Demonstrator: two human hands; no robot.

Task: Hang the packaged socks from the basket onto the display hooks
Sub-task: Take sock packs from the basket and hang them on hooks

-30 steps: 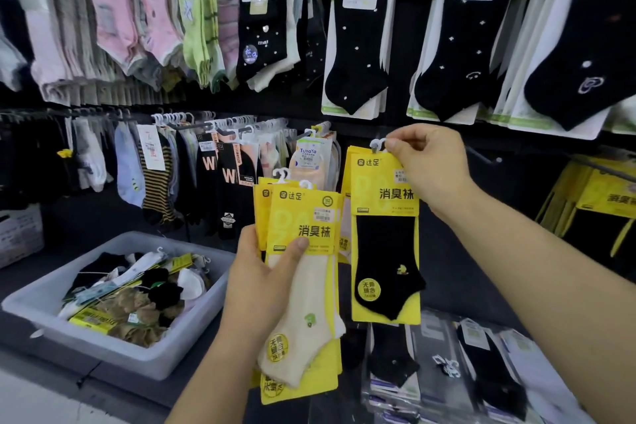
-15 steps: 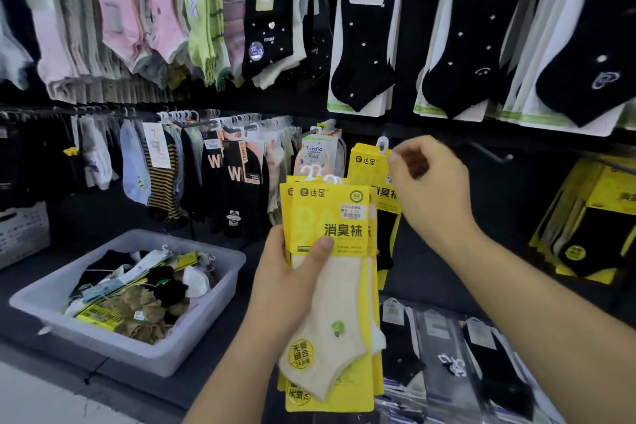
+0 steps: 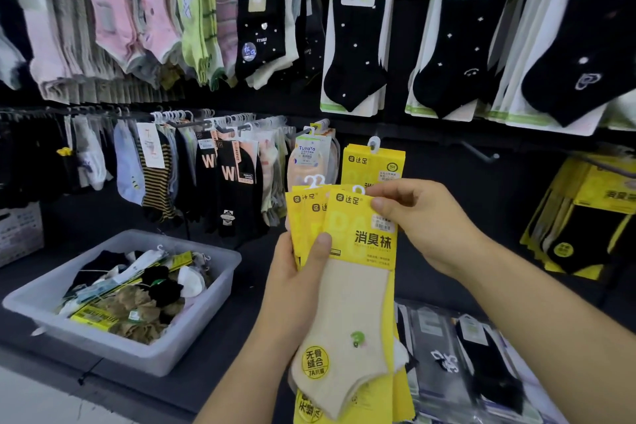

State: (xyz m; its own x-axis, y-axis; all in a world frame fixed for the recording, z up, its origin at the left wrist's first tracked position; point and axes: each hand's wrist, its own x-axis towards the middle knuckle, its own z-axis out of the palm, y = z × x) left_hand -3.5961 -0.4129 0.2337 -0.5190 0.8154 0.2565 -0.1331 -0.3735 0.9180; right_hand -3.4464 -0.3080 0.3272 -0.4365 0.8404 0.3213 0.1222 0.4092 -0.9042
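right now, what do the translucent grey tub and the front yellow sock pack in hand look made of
The translucent grey tub looks like moulded plastic, semi-matte: frosted wall, rounded rim. The front yellow sock pack seems printed card, slightly glossy, flat with crisp edges. Its cream sock looks like matte fine knit; the small white hanger hook is probably plastic.

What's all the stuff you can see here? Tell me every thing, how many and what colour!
Held sock packs: about three, yellow, front one with a cream sock, centre.
Hung sock packs: small stack, yellow, on the hook behind.
Basket: one, pale grey, lower left.
Loose socks: many, black, white, tan, in the basket.
Carded black socks: three stacks, black, top right.
Pastel socks: many, pink and green, top left.
Left hand: one, grips the held packs' left edge.
Right hand: one, pinches the front pack's top corner.
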